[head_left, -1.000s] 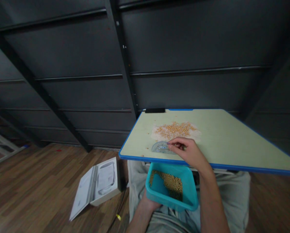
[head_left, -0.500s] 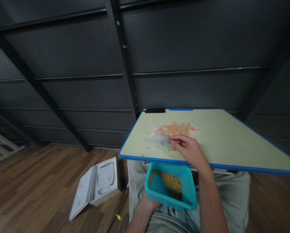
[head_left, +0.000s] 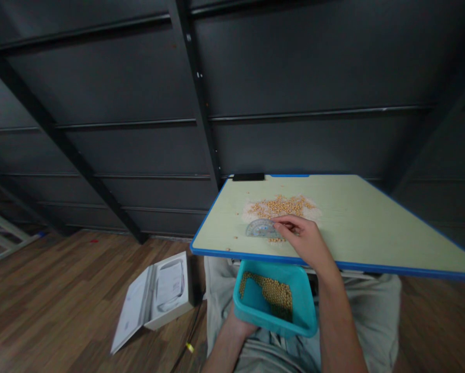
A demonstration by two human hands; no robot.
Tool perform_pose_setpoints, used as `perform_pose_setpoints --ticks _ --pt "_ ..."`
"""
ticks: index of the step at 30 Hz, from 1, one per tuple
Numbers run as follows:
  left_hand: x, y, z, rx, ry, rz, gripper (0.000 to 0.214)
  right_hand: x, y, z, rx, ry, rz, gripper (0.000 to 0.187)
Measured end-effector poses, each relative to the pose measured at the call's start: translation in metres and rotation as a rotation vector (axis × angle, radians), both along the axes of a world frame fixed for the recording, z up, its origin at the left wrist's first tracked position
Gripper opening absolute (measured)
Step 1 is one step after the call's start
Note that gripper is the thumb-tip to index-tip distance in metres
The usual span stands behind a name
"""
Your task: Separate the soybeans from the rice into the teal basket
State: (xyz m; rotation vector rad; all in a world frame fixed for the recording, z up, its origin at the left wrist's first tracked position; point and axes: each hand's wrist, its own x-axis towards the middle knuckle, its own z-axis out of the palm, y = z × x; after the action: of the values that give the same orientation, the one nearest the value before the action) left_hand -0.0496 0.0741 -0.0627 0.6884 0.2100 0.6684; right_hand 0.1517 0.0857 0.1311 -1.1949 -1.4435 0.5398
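Observation:
A clear protractor [head_left: 258, 228] is pinched in my right hand [head_left: 300, 235], low over the table top beside the near edge of a pile of soybeans [head_left: 281, 206] mixed with fine white grains. A few soybeans [head_left: 277, 240] lie just on the near side of the protractor. Below the table edge, my left hand [head_left: 240, 324] supports a teal plastic tub [head_left: 276, 325] from underneath; most of its fingers are hidden under the tub. Inside the tub is a layer of soybeans [head_left: 277, 294], with the teal bottom bare at the left.
The pale green table [head_left: 372, 223] has a blue rim. A black flat object [head_left: 248, 177] sits at its far left edge. On the wooden floor at left stands an open white box [head_left: 170, 287], with a cable [head_left: 193, 329] beside it. A dark panelled wall [head_left: 294, 77] rises behind.
The protractor has turned so that its straight edge faces me, level with the table's near edge. My right hand has barely shifted; the tub stays in place on my left hand.

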Motion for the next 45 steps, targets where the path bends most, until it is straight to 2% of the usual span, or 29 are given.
perform_pose_setpoints --ticks 15,28,38,45 --pt "0.000 -0.002 0.005 -0.115 -0.060 -0.011 0.029 0.000 0.002 -0.001 -0.062 0.018 0.089 0.019" --pt "0.000 -0.001 0.001 -0.111 -0.053 -0.006 0.029 0.000 -0.002 0.002 -0.072 -0.006 0.143 0.013" --pt "-0.001 -0.003 0.005 -0.121 -0.033 0.014 0.025 0.000 -0.007 0.006 -0.105 -0.034 0.165 0.011" --pt "0.004 -0.003 0.016 -0.090 -0.008 -0.001 0.025 0.000 -0.006 0.002 -0.112 -0.066 0.183 0.009"
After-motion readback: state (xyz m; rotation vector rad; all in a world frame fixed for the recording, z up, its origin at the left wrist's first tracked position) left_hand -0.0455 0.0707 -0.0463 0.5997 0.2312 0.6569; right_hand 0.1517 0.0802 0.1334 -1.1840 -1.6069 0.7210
